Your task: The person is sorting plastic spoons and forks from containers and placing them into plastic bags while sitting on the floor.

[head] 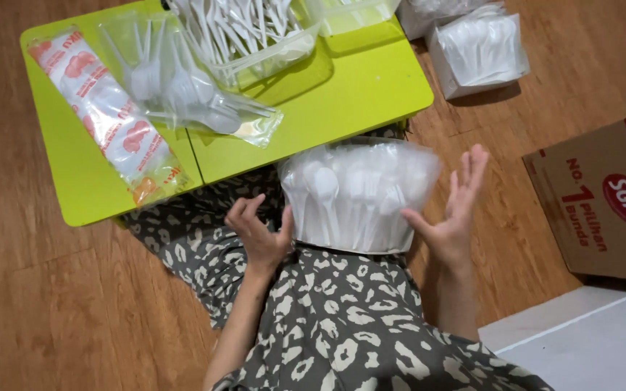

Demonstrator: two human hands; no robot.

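Observation:
A clear plastic bag full of white plastic spoons stands on my lap, which is covered by grey patterned cloth. My left hand rests against the bag's left side, fingers curled and apart. On the right of the bag, my right hand is held up with an open palm and spread fingers, its thumb touching the bag's edge. Neither hand grips anything.
A lime-green low table holds a long printed plastic packet, a clear bag of white cutlery and a clear tub of forks. More bagged spoons lie on the wooden floor; a cardboard box stands at right.

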